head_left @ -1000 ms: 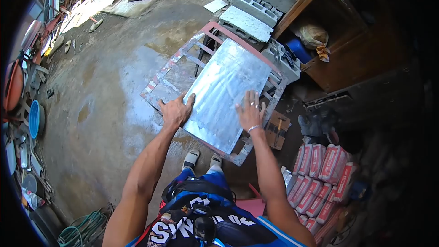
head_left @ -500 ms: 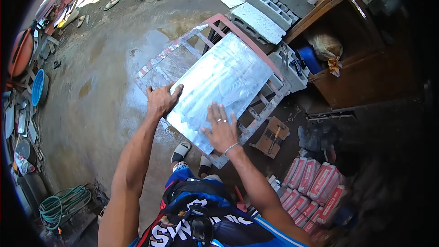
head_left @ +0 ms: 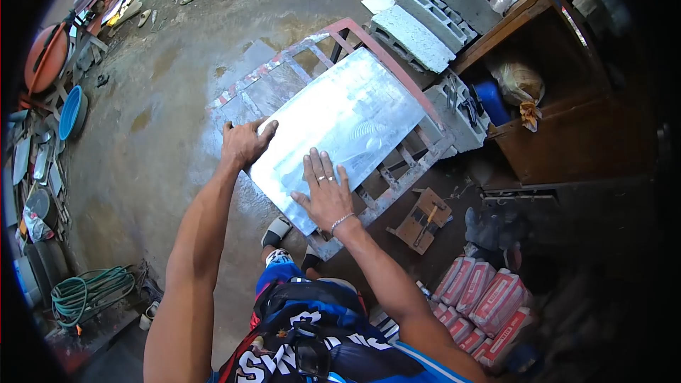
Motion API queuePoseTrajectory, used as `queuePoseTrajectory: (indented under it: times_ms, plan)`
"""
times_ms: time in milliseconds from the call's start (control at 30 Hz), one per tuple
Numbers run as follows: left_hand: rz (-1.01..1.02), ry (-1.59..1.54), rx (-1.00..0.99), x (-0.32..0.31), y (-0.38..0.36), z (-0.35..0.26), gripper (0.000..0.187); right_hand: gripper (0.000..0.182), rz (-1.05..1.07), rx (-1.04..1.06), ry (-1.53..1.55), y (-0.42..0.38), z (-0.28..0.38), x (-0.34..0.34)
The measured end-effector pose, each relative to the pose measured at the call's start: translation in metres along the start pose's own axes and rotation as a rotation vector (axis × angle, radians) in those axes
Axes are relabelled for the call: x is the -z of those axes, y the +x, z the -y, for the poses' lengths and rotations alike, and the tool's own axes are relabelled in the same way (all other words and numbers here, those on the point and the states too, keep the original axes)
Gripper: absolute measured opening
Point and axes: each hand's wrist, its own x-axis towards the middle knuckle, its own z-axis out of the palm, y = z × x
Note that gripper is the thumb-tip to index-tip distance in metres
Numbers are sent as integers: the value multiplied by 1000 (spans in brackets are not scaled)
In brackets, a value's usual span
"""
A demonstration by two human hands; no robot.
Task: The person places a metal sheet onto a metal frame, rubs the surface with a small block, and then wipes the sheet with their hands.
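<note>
A shiny, silvery flat sheet [head_left: 355, 113] with swirl marks lies aslant on a worn reddish frame with slats [head_left: 415, 85]. At the sheet's left edge, my left hand [head_left: 245, 143] is closed, with its thumb on the top face and its fingers curled at the rim, partly hidden. My right hand [head_left: 326, 195] lies flat on the near part of the sheet, palm down with fingers stretched out. It wears a ring and a bracelet. Nothing shows in its grasp, though the underside of the palm is hidden.
Grey concrete blocks [head_left: 415, 37] are stacked beyond the frame, beside a wooden cabinet [head_left: 553, 149]. A hammer [head_left: 428, 220] lies on a small wooden box at right. Packaged pink-and-white bundles [head_left: 489, 298] sit near my right arm. A coiled green hose [head_left: 92, 294] and a blue basin [head_left: 73, 113] are at left.
The whole view has turned slightly. My right hand appears a little further left, still flat on the sheet, with its fingers slightly more spread. My left hand stays at the sheet's edge.
</note>
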Motion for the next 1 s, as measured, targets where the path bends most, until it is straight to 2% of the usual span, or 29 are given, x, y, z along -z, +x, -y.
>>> queuePoseTrajectory:
  times_ms: [67, 133, 200, 267, 367, 533, 633, 700, 767, 833, 933, 1000]
  plan:
    - [-9, -6, 5, 1, 1, -1, 67, 89, 78, -16, -11, -14, -30, 12]
    - [39, -33, 25, 10, -4, -9, 68, 85, -98, -219, -122, 5, -97, 23]
    - [66, -48, 47, 15, -3, -12, 69, 83, -163, -404, -128, 41, -166, 44]
    - [44, -20, 44, 12, -2, -9, 70, 83, -169, -524, -133, 82, -197, 57]
    - [43, -40, 57, 9, -2, -7, 70, 82, -217, -548, -177, 113, -169, 44]
    - [52, -43, 40, 6, 1, -5, 71, 85, 1, -2, -10, 11, 1, 8]
    - [17, -36, 33, 6, 2, -3, 70, 84, 125, 4, -38, -31, -19, 19]
    - [84, -40, 57, 11, -2, -7, 69, 83, -91, -153, -87, -13, -83, 20]
    - [43, -40, 42, 5, 0, -4, 69, 82, -152, -322, -70, 21, -147, 40]
    - [7, -35, 26, 6, -2, -3, 68, 82, -225, -425, -94, 53, -177, 45]
    - [54, -50, 46, 13, 0, -5, 69, 83, -267, -329, -94, 38, -120, 18]
    - [44, -50, 37, 9, -2, -4, 69, 86, -136, -169, -28, -6, -42, 4]
